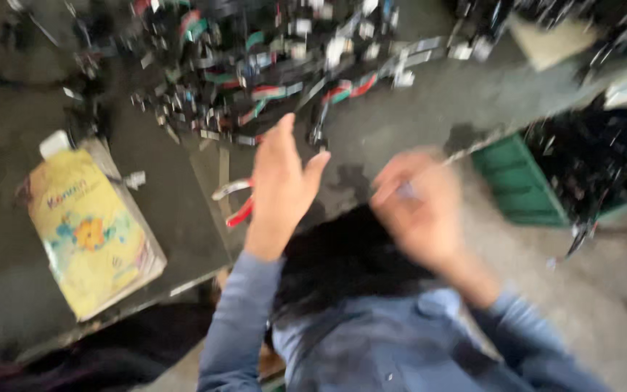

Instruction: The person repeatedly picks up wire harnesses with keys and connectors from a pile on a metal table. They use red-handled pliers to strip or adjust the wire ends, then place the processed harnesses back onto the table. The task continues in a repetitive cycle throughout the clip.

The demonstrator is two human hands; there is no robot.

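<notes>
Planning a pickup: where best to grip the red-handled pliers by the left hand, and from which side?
Judging by the blurred view, grip the red-handled pliers at the two splayed handles, which stick out left of the left hand over bare table. Come from above on that side; the head is hidden behind the hand.

The right hand (421, 210) was smeared by motion blur, so its fingers could not be told apart, and whether it held the thin pale thing at its fingertips could not be told either. The pile (277, 65) of small strips and metal bits on the bench (183, 218) was too blurred to name piece by piece and ran off the top edge, while the left hand (281, 185) hid part of the red and white pliers (235, 203). The green crate (520, 185) was cut by the right edge, its dark contents unreadable, and the sleeves (237, 327) ran off the bottom.
</notes>
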